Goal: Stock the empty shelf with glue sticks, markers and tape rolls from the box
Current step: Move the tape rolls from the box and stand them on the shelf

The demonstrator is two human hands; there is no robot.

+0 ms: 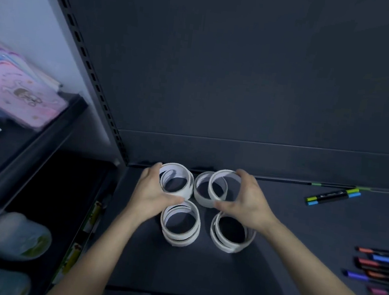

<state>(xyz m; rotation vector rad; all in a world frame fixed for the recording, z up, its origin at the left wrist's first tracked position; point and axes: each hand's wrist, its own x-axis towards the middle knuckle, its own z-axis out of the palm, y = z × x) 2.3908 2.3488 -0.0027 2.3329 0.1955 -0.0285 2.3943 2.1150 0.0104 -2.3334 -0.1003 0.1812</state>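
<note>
Gripping w/ fingers (156, 168) of L hand (153, 188): top roll (176, 168) of far-L stack. Fingertips over far rim, thumb on near rim, span wide across whole ring.

Same w/ R hand (249, 199): fingers (242, 177) over far rim of held roll (224, 174), thumb on near rim, span wide. Skewed over far-R roll (200, 200), covering its R half. Touching it or just clear, can't tell.

Just below L thumb: near-L stack (178, 241), rolls slightly offset. Just below R thumb and palm: near-R stack (225, 246), also offset. All 4 piles flat, holes up, packed in a 2x2 block on shelf (198, 274), far 2 close to back panel.

Well R of R fingers, near back edge: pair of markers (333, 198), side by side, green and blue caps. Further R and nearer than R wrist, at frame edge: marker row (380, 277), approx 7, caps orange, blue, red, purple.

Well L of L fingers, in next bay: pink pouch (18, 93) up top, blurred bottles (18, 236) lower down.
</note>
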